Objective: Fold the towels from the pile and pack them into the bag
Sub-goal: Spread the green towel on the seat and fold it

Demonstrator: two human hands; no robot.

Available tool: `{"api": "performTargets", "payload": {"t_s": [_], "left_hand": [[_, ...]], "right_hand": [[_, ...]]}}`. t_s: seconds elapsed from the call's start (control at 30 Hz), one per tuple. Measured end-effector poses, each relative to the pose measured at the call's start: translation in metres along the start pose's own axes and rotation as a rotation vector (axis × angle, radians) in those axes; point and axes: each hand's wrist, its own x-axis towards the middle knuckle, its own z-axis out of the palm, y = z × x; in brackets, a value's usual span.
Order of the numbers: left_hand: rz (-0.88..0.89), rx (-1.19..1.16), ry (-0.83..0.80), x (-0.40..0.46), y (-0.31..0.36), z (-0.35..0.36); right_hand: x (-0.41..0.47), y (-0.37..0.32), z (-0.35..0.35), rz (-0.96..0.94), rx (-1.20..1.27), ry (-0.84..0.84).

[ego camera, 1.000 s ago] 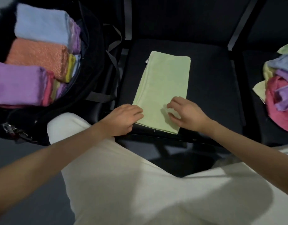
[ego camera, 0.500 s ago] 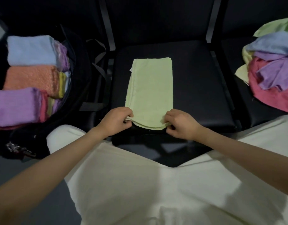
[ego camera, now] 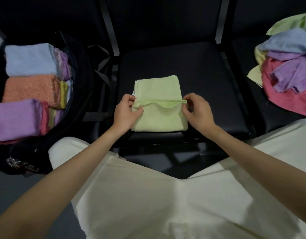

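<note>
A light green towel [ego camera: 157,90] lies on the black chair seat [ego camera: 209,80] in front of me, its near half lifted and carried over the far half. My left hand [ego camera: 127,112] pinches the left corner of the lifted edge. My right hand [ego camera: 197,111] pinches the right corner, and the edge sags between them. On the left, the open black bag [ego camera: 81,69] holds folded towels [ego camera: 30,60] in blue, orange, purple and other colours. The pile of unfolded towels [ego camera: 287,69] sits on the chair at the right.
My legs in cream trousers [ego camera: 148,195] fill the lower view. The bag's straps [ego camera: 101,66] hang between the bag and the middle chair. A metal clip [ego camera: 16,163] lies at the bag's lower left. Black chair backs stand behind.
Both hands took the towel's near edge by its corners and lifted it away from me, folding the long strip over towards half its length. The view shifted slightly.
</note>
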Motion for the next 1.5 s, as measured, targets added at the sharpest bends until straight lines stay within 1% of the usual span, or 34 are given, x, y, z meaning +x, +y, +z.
{"api": "performTargets", "payload": {"t_s": [0.07,0.17,0.23,0.27,0.3,0.37,0.43,0.47,0.5,0.57,0.63,0.73,0.83,0.9,0.97,1.03,1.1,1.17,1.23,1.37,1.43,1.5], "left_hand": [[-0.049,0.084,0.001,0.01,-0.006,0.009],[-0.106,0.3,-0.076,0.019,-0.013,0.019],[-0.058,0.468,-0.081,0.017,-0.014,0.019],[0.007,0.531,-0.057,0.014,-0.014,0.017],[0.109,0.574,-0.031,0.01,-0.013,0.015],[0.364,0.596,-0.044,-0.002,-0.012,0.006],[0.562,0.581,-0.142,-0.016,-0.016,-0.001],[0.61,0.589,-0.203,-0.022,-0.019,-0.003],[0.618,0.612,-0.265,-0.027,-0.023,-0.003],[0.559,0.691,-0.367,-0.031,-0.031,-0.002],[0.497,0.742,-0.403,-0.03,-0.035,-0.001],[0.453,0.69,-0.357,-0.024,-0.034,-0.003],[0.443,0.665,-0.304,-0.021,-0.025,-0.004],[0.404,0.625,-0.279,-0.019,-0.015,-0.007],[0.307,0.491,-0.284,-0.021,-0.004,-0.013],[0.214,0.3,-0.272,-0.025,0.004,-0.02],[0.15,0.158,-0.241,-0.028,0.01,-0.024],[0.099,0.083,-0.201,-0.028,0.015,-0.025],[0.036,0.02,-0.161,-0.025,0.018,-0.023],[-0.163,-0.154,-0.049,-0.013,0.019,-0.014],[-0.267,-0.235,-0.009,-0.005,0.016,-0.009],[-0.342,-0.272,0.027,0.002,0.01,-0.003]], "right_hand": [[0.007,0.004,0.011,0.049,-0.07,-0.018],[0.014,0.009,0.025,0.091,-0.214,-0.094],[0.015,0.01,0.026,0.108,-0.218,-0.109],[0.014,0.011,0.024,0.104,-0.203,-0.096],[0.012,0.01,0.021,0.068,-0.195,-0.074],[0.005,0.011,0.012,-0.117,-0.194,-0.069],[-0.007,0.014,0.002,-0.335,-0.223,-0.167],[-0.013,0.016,-0.001,-0.418,-0.265,-0.234],[-0.019,0.018,-0.001,-0.475,-0.313,-0.295],[-0.026,0.022,0.002,-0.51,-0.387,-0.372],[-0.026,0.023,0.007,-0.477,-0.421,-0.396],[-0.018,0.023,0.009,-0.452,-0.411,-0.36],[-0.007,0.018,0.007,-0.419,-0.42,-0.386],[-0.003,0.014,0.002,-0.367,-0.411,-0.39],[-0.003,0.009,-0.008,-0.26,-0.262,-0.356],[-0.003,0.003,-0.02,-0.084,-0.038,-0.327],[-0.001,-0.001,-0.03,0.074,0.182,-0.316],[0.003,-0.004,-0.033,0.21,0.398,-0.323],[0.008,-0.006,-0.032,0.344,0.56,-0.309],[0.025,-0.012,-0.026,0.54,0.733,-0.264],[0.033,-0.017,-0.02,0.594,0.746,-0.222],[0.039,-0.017,-0.011,0.607,0.697,-0.204]]}}
